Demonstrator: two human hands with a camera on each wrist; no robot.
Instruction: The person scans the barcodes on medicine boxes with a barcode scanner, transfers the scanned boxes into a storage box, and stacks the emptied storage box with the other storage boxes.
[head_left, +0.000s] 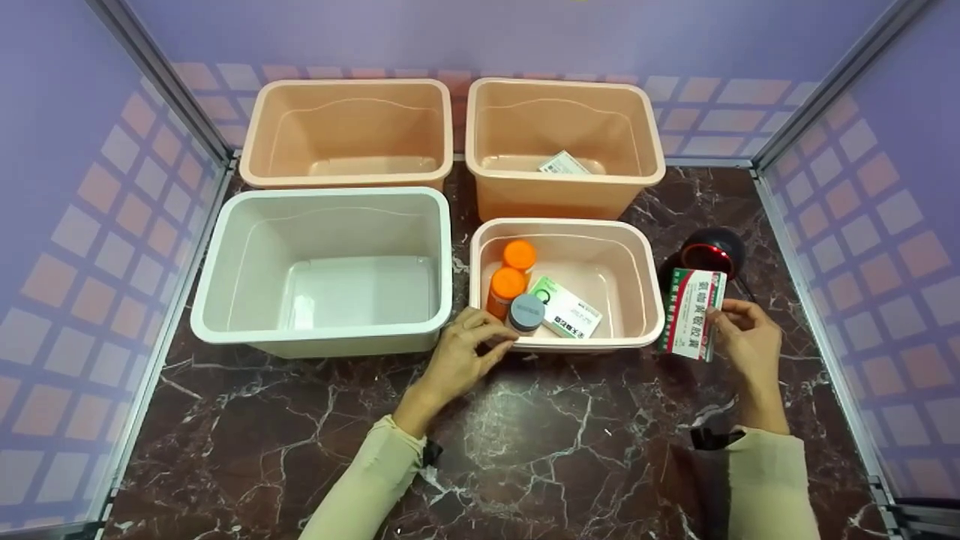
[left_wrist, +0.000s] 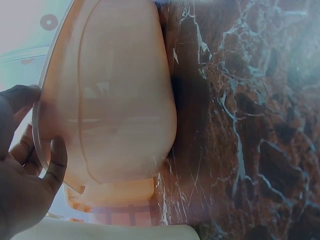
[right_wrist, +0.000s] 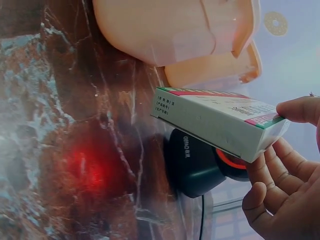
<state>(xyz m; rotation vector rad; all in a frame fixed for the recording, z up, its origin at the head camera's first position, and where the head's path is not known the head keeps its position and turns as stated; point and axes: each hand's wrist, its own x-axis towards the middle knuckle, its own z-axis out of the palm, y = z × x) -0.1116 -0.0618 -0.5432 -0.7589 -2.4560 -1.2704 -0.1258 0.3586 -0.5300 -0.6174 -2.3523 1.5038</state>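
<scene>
The right hand (head_left: 750, 343) grips the red, green and white carton (head_left: 694, 313) at one end, thumb on the printed face and fingers on the opposite side. The carton is raised above the desk (head_left: 525, 465), to the right of the pale pink bin (head_left: 570, 343) and in front of the black scanner (head_left: 721, 241), whose ring is lit red. Contact between carton and scanner cannot be determined. A red glow falls on the desk in the right wrist view.

The left hand (head_left: 459, 358) pinches the rim of the pale pink bin at its front left corner; the thumb lies against the outer wall.

The pale pink bin contains two orange-capped bottles (head_left: 508, 283), one grey-capped bottle (head_left: 527, 312) and a white and green carton (head_left: 566, 311). The grey-capped bottle stands at the front, beside the left fingertips.

A white bin (head_left: 360, 232) is positioned at left. Behind are two orange bins (head_left: 559, 199); the right-hand one contains a small white box (head_left: 564, 163).
</scene>
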